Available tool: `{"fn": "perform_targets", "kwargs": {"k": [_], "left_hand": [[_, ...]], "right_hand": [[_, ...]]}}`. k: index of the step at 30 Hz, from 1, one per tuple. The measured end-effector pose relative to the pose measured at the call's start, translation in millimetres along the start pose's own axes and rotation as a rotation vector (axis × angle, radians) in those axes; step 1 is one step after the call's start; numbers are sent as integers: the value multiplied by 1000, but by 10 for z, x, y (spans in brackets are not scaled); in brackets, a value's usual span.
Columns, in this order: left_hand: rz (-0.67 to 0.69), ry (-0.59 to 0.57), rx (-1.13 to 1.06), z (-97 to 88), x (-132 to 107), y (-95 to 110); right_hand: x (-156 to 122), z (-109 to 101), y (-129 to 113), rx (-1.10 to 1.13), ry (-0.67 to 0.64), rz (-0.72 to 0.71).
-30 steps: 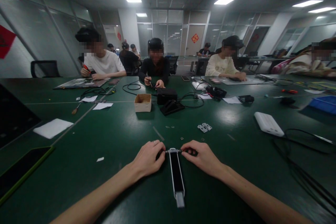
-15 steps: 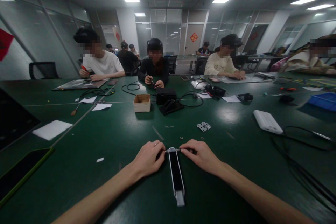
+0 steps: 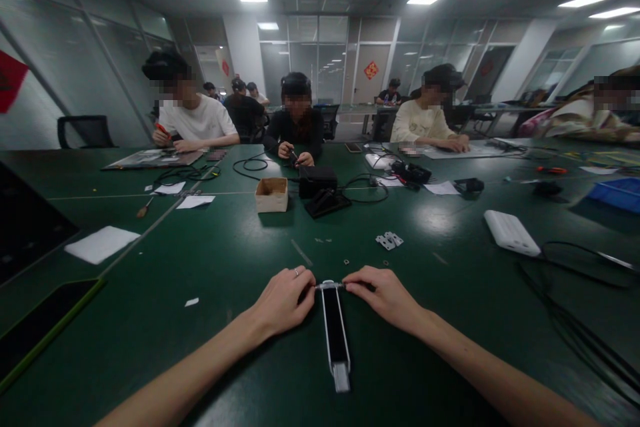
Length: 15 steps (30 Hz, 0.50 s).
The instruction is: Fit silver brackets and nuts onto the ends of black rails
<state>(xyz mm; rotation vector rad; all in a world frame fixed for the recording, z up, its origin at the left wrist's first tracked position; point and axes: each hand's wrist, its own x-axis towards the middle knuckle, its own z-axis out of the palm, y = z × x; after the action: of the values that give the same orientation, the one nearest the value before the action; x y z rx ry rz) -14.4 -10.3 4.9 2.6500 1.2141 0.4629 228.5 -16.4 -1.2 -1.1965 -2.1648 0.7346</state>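
Observation:
A long, narrow device [image 3: 336,330] with a white frame and a black middle lies on the green table, a pale tab at its near end. Thin metal ends stick out from both sides of its far end. My left hand [image 3: 283,300], a ring on one finger, is closed in a pinch at the left metal end [image 3: 319,287]. On the other side, the thumb and fingertips of my right hand [image 3: 383,295] pinch the right metal end [image 3: 342,285]. The fingertips partly hide these ends. Beyond my hands lie a small nut-like part [image 3: 346,261] and several flat metal plates [image 3: 389,241].
An open cardboard box [image 3: 271,203] stands ahead, beside a black box-shaped device [image 3: 318,181] with cables. To the right are a white power-bank-like block [image 3: 511,233], black cables and a blue tray [image 3: 617,193]. A green-edged dark panel [image 3: 45,330] lies left. Several people sit opposite.
Both hands keep their pinch at the far end of the device. The whole view has shifted very slightly; nothing else has visibly moved.

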Motion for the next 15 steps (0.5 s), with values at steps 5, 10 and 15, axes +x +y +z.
{"fn": "perform_targets", "kwargs": {"k": [5, 10, 15], "left_hand": [[11, -5, 22, 13, -8, -5], [26, -16, 16, 22, -14, -19], [34, -43, 33, 16, -18, -22]], "right_hand": [[2, 3, -25, -1, 24, -30], [7, -1, -46, 44, 20, -25], [18, -30, -77, 183, -22, 30]]}}
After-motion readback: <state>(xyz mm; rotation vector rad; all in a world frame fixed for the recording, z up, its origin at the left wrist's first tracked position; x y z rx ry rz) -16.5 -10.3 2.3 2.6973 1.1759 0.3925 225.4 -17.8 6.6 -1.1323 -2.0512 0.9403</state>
